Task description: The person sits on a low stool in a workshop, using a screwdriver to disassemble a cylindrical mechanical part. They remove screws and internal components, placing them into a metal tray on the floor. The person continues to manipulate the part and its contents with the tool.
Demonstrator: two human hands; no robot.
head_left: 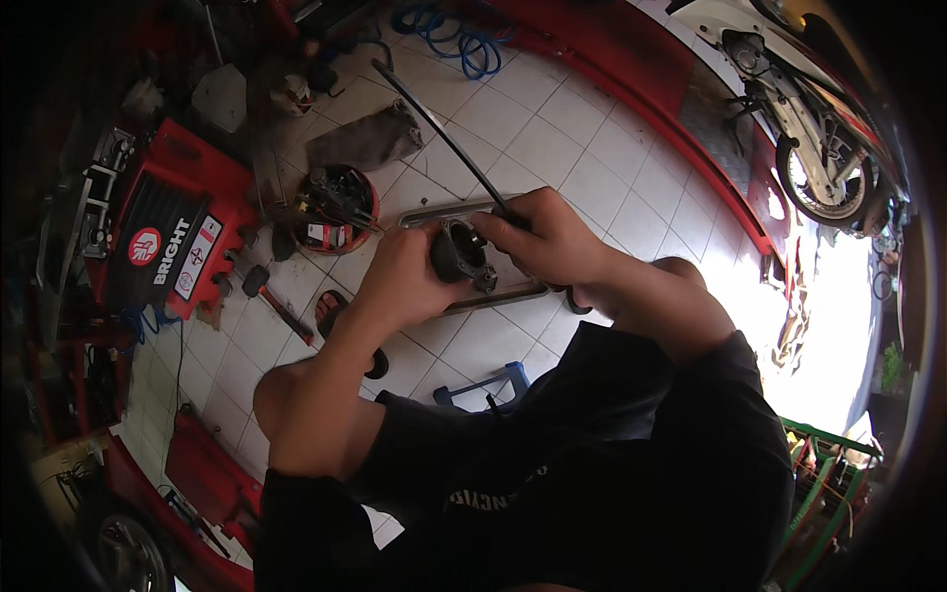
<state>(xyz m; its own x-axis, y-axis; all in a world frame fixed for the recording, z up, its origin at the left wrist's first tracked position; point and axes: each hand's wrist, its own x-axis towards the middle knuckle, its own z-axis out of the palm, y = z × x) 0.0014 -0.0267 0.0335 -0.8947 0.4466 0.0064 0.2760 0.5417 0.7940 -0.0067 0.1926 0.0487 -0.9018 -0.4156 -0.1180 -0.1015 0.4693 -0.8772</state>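
Note:
My left hand [402,274] is closed around a dark, round, hollow metal part [452,266], whose opening faces right. A small bracket-like piece shows at its lower right side. My right hand [548,240] grips a long thin metal rod [449,143] near its lower end; the rod slants up and left, away from me. The right thumb and fingers are at the part's opening, and whether they touch it I cannot tell. Below both hands a shallow metal tray [505,297] lies on the floor, mostly hidden by them.
To the left stand a red tub [369,187] of tools and parts, a grey cloth [367,136], a hammer [281,308] and a red-and-black machine [168,222]. A blue stool [483,388] sits by my legs. A motorcycle [789,118] rests on a red lift at the right.

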